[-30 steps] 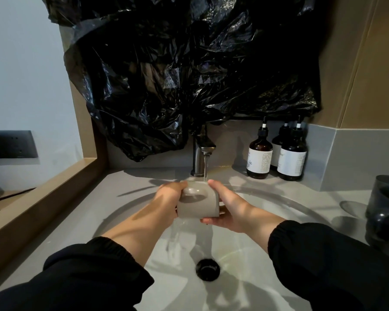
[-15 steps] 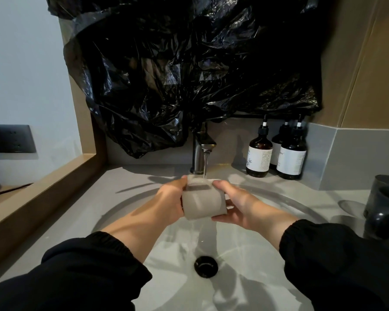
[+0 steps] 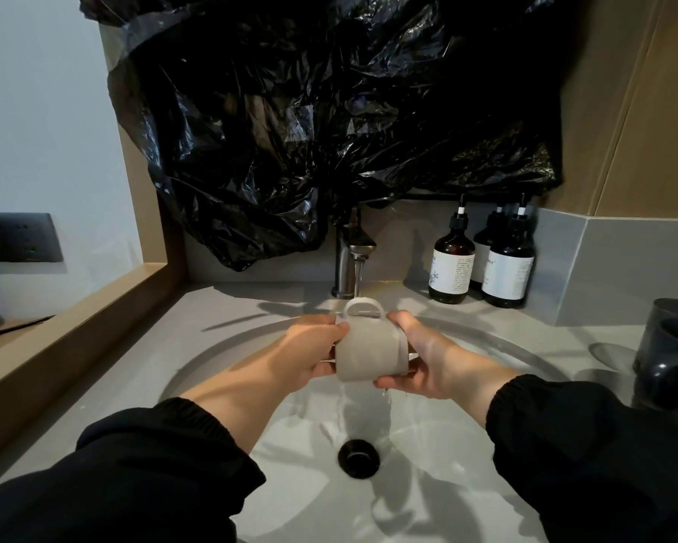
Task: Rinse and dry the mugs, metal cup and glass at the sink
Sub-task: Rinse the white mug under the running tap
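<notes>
Left hand (image 3: 310,356) and right hand (image 3: 431,360) both grip the pale grey mug (image 3: 362,352), fingers curled round its sides, thumbs on top. Between the two hands the mug lies tilted, its handle uppermost and just under the tap (image 3: 349,256). A thin stream of water meets the mug and drips off its lower edge into the sink (image 3: 219,366), above the black drain (image 3: 358,458). Beyond the right hand stand brown pump bottles (image 3: 452,264); far to its right a dark mug (image 3: 670,358) sits on the tabletop (image 3: 588,346).
</notes>
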Demonstrator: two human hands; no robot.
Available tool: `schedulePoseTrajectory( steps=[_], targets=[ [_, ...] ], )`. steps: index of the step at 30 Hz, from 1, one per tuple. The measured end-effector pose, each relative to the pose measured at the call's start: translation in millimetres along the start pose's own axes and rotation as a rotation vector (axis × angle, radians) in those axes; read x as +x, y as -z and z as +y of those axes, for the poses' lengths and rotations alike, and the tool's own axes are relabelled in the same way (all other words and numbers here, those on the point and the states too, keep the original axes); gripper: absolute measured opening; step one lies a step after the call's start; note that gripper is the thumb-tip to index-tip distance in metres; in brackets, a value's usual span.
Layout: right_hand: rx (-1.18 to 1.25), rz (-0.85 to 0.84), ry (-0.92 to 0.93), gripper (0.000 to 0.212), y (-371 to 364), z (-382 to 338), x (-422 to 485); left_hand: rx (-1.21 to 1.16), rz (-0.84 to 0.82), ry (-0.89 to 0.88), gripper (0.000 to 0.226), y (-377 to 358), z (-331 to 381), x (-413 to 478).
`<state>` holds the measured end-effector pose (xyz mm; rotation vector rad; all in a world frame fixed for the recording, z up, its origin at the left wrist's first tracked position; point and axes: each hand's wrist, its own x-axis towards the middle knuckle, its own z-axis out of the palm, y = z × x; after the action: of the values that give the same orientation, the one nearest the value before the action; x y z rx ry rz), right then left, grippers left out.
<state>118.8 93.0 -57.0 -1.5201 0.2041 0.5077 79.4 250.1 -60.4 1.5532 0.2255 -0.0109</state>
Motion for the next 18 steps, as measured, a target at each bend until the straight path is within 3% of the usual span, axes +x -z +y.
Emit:
schedulePoseTrajectory(
  steps=[7, 10, 14, 18],
  targets=[
    [0.006, 0.013, -0.027, 0.035, 2, -1, -1, 0.082, -0.056, 0.003, 0.028, -3, 2, -2],
    [-0.034, 0.019, -0.018, 0.035, 0, -1, -1, 0.178, 0.001, -0.002, 0.028, -2, 2, -3],
    [-0.082, 0.018, 0.014, 0.038, -6, -2, 3, 0.576, 0.19, -0.183, 0.032, 3, 1, 3],
    [-0.107, 0.049, 0.033, 0.048, -9, -3, 7, 0.583, 0.187, -0.336, 0.024, 4, 3, 2]
  ],
)
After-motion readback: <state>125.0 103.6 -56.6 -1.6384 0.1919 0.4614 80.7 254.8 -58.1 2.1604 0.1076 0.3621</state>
